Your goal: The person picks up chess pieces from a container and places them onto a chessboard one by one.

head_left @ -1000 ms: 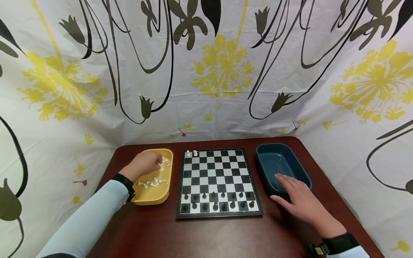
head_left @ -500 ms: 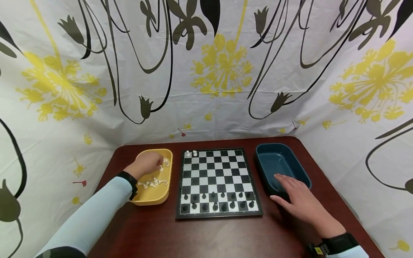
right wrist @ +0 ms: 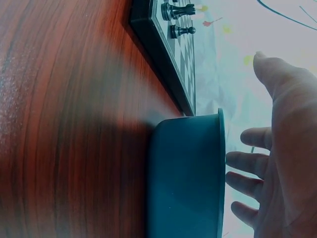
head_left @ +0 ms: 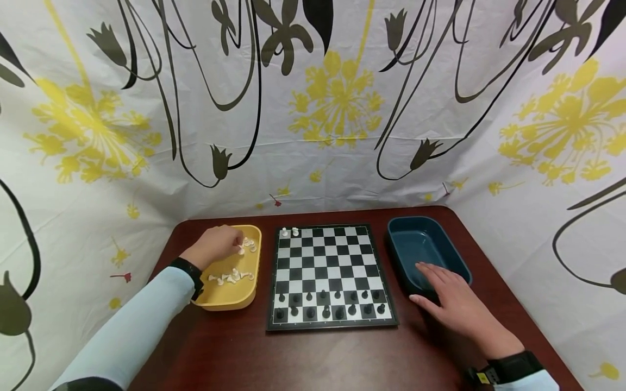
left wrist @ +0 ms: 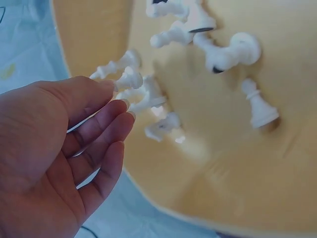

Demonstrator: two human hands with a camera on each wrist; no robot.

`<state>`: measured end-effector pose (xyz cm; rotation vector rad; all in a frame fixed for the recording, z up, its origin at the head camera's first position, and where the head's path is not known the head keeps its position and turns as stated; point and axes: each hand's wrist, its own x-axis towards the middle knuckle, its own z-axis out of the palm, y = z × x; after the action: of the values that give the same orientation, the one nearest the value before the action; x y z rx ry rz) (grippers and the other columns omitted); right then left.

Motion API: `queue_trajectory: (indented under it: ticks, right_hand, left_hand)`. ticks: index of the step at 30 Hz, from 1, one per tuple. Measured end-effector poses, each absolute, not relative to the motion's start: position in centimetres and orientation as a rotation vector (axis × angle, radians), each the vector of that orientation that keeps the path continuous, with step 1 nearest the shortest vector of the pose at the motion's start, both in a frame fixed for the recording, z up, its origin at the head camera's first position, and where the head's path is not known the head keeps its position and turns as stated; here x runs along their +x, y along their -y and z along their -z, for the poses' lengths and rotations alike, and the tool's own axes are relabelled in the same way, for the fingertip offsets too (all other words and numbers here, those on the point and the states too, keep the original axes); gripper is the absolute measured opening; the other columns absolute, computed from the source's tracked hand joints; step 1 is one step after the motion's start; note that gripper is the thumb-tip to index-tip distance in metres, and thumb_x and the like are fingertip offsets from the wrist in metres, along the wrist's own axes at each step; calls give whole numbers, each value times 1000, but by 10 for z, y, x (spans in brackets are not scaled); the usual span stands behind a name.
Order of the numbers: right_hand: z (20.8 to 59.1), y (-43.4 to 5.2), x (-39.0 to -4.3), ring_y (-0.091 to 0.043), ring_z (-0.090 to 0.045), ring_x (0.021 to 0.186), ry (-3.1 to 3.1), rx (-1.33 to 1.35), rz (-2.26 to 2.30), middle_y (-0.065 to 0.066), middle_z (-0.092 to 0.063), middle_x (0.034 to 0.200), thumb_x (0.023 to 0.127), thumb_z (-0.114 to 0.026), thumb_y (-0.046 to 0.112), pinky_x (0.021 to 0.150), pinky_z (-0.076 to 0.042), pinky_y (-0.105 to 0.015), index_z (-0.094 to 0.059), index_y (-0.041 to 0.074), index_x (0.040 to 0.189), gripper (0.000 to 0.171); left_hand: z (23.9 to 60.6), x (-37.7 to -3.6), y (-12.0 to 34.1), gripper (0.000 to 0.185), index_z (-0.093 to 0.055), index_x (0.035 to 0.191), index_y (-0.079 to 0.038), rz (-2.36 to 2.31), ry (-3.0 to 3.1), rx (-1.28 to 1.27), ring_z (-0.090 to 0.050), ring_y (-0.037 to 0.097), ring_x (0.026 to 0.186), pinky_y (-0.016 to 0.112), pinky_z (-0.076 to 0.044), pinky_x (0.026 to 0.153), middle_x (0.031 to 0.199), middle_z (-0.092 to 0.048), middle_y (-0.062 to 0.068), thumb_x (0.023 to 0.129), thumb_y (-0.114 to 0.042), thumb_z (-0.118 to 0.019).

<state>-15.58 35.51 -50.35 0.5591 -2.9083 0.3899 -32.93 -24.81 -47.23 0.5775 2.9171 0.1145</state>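
Note:
My left hand point(head_left: 233, 245) hovers over the far end of a yellow tray point(head_left: 230, 303) that holds several loose white chess pieces point(head_left: 230, 277). In the left wrist view its thumb and fingers point(left wrist: 106, 126) pinch a small white piece point(left wrist: 130, 79) just above the tray floor point(left wrist: 223, 163). A chessboard point(head_left: 329, 266) lies in the middle, with black pieces point(head_left: 327, 310) on its two near rows and two white pieces point(head_left: 290, 232) in its far left corner. My right hand point(head_left: 426, 283) lies flat, its fingers over the near rim of an empty dark blue tray point(head_left: 425, 241).
The brown table point(head_left: 313, 358) is closed in on three sides by a white curtain point(head_left: 323, 108) with yellow and black flowers. The right wrist view shows the blue tray's wall point(right wrist: 183, 183) against the board's edge point(right wrist: 163, 42) and bare wood in front.
My left hand has shifted slightly toward the far end of the yellow tray and risen a little. The right hand has stayed on the blue tray's rim.

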Motion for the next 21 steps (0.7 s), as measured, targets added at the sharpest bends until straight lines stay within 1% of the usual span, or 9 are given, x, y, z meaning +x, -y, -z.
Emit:
queue_trajectory:
  ticks: [2,5,11,16,21]
  right_hand:
    - [503,-356,-156,-48,-49,148,2905,561,-393,-23,-54,162,104,-71,58,117,-38,-74,-52,4,162,81]
    - [503,-356,-156,-47,-49,148,2904,560,-392,-23,-54,162,104,-72,58,117,-38,-74,-52,4,162,81]
    - [504,-357,-156,-47,-49,148,2900,560,-381,-22,-54,162,104,-72,57,117,-38,-74,-53,6,162,80]
    - [504,-357,-155,-47,-49,148,2900,562,-380,-22,-54,162,104,-73,56,117,-38,-74,-53,6,162,79]
    - [504,-357,-154,-47,-49,148,2902,558,-387,-22,-54,162,104,-72,57,117,-38,-74,-53,6,162,79]
  left_hand:
    - [466,-328,250,6,-77,108,-13,-138,-2930,569,-60,21,83,41,-52,77,97,-71,1,104,-18,-78]
    - [455,-326,252,9,-77,110,-12,-160,-2963,566,-62,21,84,44,-54,79,100,-73,1,104,-19,-77]
    - [439,-326,247,11,-77,108,-12,-175,-3011,566,-68,25,92,48,-58,86,100,-74,3,105,-22,-77]
    - [428,-328,233,13,-78,108,-11,-200,-3028,594,-68,27,93,49,-59,88,100,-74,4,105,-23,-77]
    - [420,-337,210,15,-78,108,-12,-172,-3041,673,-67,24,90,46,-59,86,97,-73,2,105,-26,-77]
